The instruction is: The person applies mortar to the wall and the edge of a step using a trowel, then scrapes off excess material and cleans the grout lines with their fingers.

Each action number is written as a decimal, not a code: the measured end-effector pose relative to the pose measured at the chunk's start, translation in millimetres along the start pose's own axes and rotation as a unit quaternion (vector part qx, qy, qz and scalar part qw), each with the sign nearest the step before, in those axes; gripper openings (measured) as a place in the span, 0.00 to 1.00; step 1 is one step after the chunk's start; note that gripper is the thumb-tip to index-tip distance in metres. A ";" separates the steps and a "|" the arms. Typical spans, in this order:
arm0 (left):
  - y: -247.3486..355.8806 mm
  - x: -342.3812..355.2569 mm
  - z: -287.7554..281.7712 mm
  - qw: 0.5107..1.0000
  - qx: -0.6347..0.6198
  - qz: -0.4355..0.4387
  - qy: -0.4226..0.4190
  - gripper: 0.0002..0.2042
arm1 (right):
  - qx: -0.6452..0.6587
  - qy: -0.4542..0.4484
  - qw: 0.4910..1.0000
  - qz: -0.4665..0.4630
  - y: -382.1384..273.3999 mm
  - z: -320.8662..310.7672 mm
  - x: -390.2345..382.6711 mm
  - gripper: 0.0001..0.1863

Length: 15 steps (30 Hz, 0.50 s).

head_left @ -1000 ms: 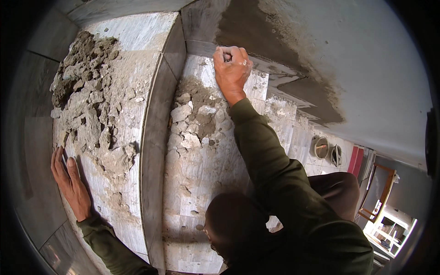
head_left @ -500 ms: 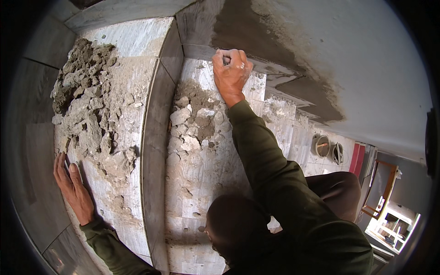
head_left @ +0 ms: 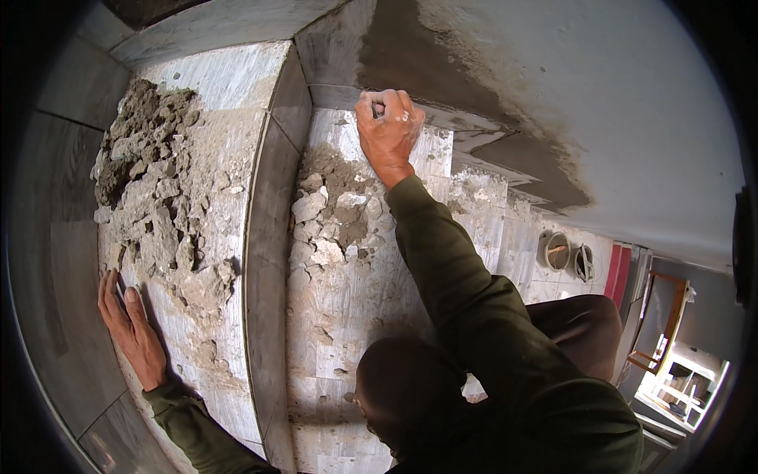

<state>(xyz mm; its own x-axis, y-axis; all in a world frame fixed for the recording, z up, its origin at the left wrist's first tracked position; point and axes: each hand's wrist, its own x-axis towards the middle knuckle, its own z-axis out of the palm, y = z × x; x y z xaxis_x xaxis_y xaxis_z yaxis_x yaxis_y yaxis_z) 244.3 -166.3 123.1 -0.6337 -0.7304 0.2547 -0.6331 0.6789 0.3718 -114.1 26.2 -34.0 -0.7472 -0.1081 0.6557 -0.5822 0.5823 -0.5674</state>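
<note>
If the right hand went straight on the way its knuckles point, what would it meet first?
Most likely the grey tile strip along the foot of the wall, below the dark patch; depth is unclear, so the right hand may already be touching it.

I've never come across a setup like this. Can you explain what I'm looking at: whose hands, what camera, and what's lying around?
There is no machine: a person in dark green sleeves works bare-handed. The view comes from the left one of two wide fisheye cameras worn on the head, looking down, so straight edges bend.

The left hand lies spread open beside a heap of grey rubble on a tiled step. The right hand is curled near the foot of the wall; whether it grips anything is hidden. Below it, broken chunks litter the next step. Two buckets stand farther off.
</note>
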 end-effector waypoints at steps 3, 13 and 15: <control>-4.3 -0.3 -2.2 1.000 0.007 -0.003 -0.005 0.26 | 0.003 0.005 1.000 0.011 -5.8 -2.2 0.1 0.06; 1.5 -0.9 -0.7 1.000 0.006 -0.005 -0.002 0.25 | 0.004 0.015 1.000 0.011 -7.4 1.5 0.1 0.07; 1.4 -1.0 -1.3 1.000 -0.002 -0.008 -0.007 0.25 | -0.001 0.017 1.000 0.013 -7.9 1.8 -0.5 0.07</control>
<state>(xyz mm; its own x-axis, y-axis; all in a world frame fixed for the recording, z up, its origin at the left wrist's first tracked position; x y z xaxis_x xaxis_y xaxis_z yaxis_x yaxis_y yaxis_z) 244.7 -164.7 124.5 -0.6301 -0.7395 0.2370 -0.6408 0.6675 0.3792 -109.7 20.3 -30.7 -0.7500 -0.0653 0.6582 -0.5625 0.5864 -0.5828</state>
